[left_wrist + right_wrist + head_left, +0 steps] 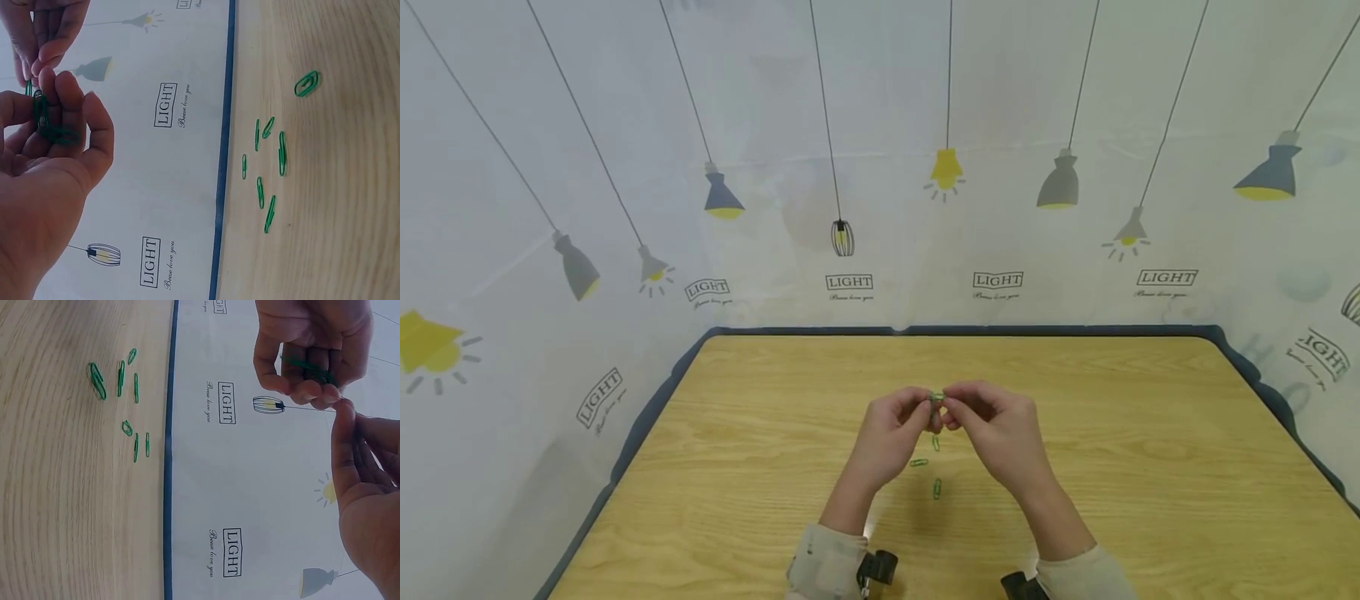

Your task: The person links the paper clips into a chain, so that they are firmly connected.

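My left hand (883, 442) and right hand (1003, 429) meet fingertip to fingertip above the table. The left thumb and fingers pinch a green paper clip (40, 109). More green clips (59, 134) lie against its curled fingers; I cannot tell whether they are linked. With thumb and forefinger the right hand pinches another green paper clip (28, 88), close by the left fingertips. In the right wrist view, the right fingertips mostly hide that clip, while green wire (306, 364) shows in the left palm.
Several loose green paper clips, one nearest me (937, 488) and another to its left (919, 462), lie scattered on the wooden table (760, 500) below the hands. A wall sheet (895, 183) printed with lamps stands behind the table's dark blue edge (797, 331).
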